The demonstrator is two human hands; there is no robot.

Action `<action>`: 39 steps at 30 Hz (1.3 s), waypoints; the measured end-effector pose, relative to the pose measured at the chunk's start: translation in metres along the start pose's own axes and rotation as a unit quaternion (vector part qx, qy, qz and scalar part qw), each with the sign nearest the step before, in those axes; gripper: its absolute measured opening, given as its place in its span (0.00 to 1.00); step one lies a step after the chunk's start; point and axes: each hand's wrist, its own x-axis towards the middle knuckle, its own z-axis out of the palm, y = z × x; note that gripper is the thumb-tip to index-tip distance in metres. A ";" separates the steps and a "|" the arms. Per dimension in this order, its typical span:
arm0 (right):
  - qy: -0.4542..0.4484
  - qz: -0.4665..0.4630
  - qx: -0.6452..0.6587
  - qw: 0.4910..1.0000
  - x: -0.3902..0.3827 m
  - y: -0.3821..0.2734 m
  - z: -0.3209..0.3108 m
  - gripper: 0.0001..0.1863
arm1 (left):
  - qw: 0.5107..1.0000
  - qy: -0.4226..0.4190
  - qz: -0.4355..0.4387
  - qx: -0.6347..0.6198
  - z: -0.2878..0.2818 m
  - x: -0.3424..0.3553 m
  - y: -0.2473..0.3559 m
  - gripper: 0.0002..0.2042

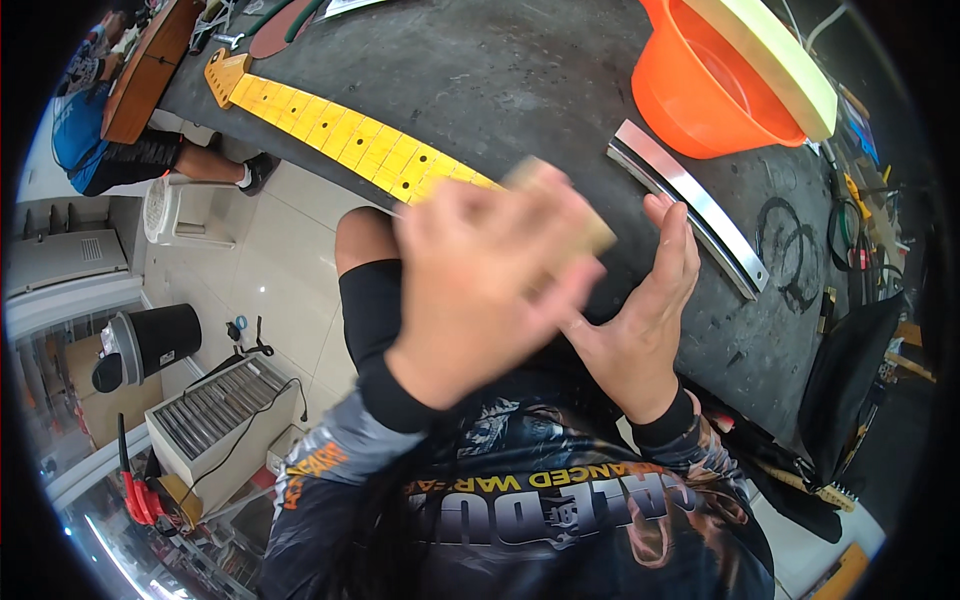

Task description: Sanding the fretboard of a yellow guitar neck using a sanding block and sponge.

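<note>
A yellow guitar neck [340, 135] with frets and dark dots lies along the table's near edge. Its headstock points to the far left; its other end disappears behind my left hand [480, 270]. That hand is smeared by motion, but its fingers bend round a tan, block-like piece [598, 232], mostly covered, so its kind is unclear. My right hand [645, 310] is open, empty, palm turned inward, its thumb close to the left fingertips. Just beyond the right fingers rests a long, slightly curved metal bar [690, 195].
On the dark table [500, 70], an orange basin [690, 90] holds up a pale yellow-green slab [780, 60]. Cables and tools crowd the right side. A person in blue [85, 140] sits at far left by a brown wooden body [150, 75]. A black bin [165, 340] stands on the floor.
</note>
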 end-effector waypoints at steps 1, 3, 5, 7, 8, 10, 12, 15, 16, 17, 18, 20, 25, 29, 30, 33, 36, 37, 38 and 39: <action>-0.010 0.008 0.014 1.000 0.002 -0.005 -0.004 0.73 | 0.998 0.025 -0.019 0.062 -0.006 0.007 -0.022 0.23; -0.021 0.017 0.028 0.999 0.004 -0.006 -0.003 0.70 | 0.989 0.041 -0.060 0.125 -0.012 0.011 -0.038 0.23; -0.010 0.012 0.021 1.000 0.006 -0.005 -0.001 0.73 | 0.997 0.019 -0.041 0.066 -0.003 0.006 -0.003 0.24; 0.010 -0.005 -0.010 1.000 0.000 0.003 0.005 0.80 | 1.000 0.002 0.012 -0.026 0.009 -0.012 0.030 0.26; 0.011 -0.002 -0.012 1.000 0.001 0.001 0.004 0.80 | 0.999 0.000 0.015 -0.028 0.007 -0.008 0.023 0.26; -0.017 0.018 0.038 0.999 0.004 -0.006 -0.004 0.84 | 0.998 0.005 -0.014 0.067 -0.008 0.005 -0.010 0.25; -0.020 0.013 0.037 0.999 0.003 -0.006 -0.004 0.83 | 0.989 0.067 -0.069 0.116 -0.014 0.011 -0.048 0.22; -0.009 0.014 0.046 0.999 0.004 -0.005 0.000 0.80 | 0.999 0.014 -0.025 0.022 0.002 -0.004 0.011 0.26; 0.007 0.002 0.030 1.000 0.002 0.001 0.006 0.80 | 1.000 -0.022 0.000 0.003 0.004 -0.010 0.025 0.26; 0.026 -0.009 0.009 1.000 0.001 0.004 0.007 0.81 | 1.000 -0.027 0.008 -0.005 0.002 -0.007 0.021 0.26; 0.027 -0.008 0.009 1.000 0.001 0.002 0.004 0.81 | 0.999 -0.033 0.015 -0.012 -0.001 -0.004 0.010 0.26; -0.026 0.013 0.038 0.999 0.004 -0.007 -0.007 0.83 | 0.994 0.014 -0.038 0.106 -0.012 0.002 -0.032 0.26; -0.001 0.018 0.043 0.999 0.005 -0.007 0.002 0.79 | 1.000 -0.016 -0.008 0.008 0.008 -0.013 0.023 0.26; 0.000 0.018 0.036 0.999 0.001 -0.005 -0.002 0.79 | 0.994 0.017 -0.035 0.099 -0.010 0.007 -0.024 0.24; -0.009 0.022 0.042 0.999 0.002 -0.006 -0.002 0.76 | 0.988 0.064 -0.083 0.116 -0.013 0.011 -0.045 0.22; 0.003 0.012 0.030 0.999 0.006 -0.005 0.001 0.77 | 0.996 0.004 -0.058 0.064 0.000 0.005 0.002 0.25; 0.021 -0.002 -0.002 1.000 0.003 -0.001 0.005 0.82 | 1.000 -0.016 0.008 -0.022 0.009 -0.005 0.023 0.25; 0.005 0.014 0.018 1.000 0.002 -0.005 0.002 0.82 | 0.999 0.000 -0.012 0.033 0.004 -0.001 0.009 0.25; -0.009 0.032 0.039 0.999 0.002 -0.007 -0.002 0.81 | 0.996 0.014 -0.031 0.088 -0.004 0.008 -0.013 0.25; -0.015 0.032 0.037 0.999 0.001 -0.006 -0.003 0.80 | 0.990 0.035 -0.069 0.120 -0.011 0.012 -0.035 0.24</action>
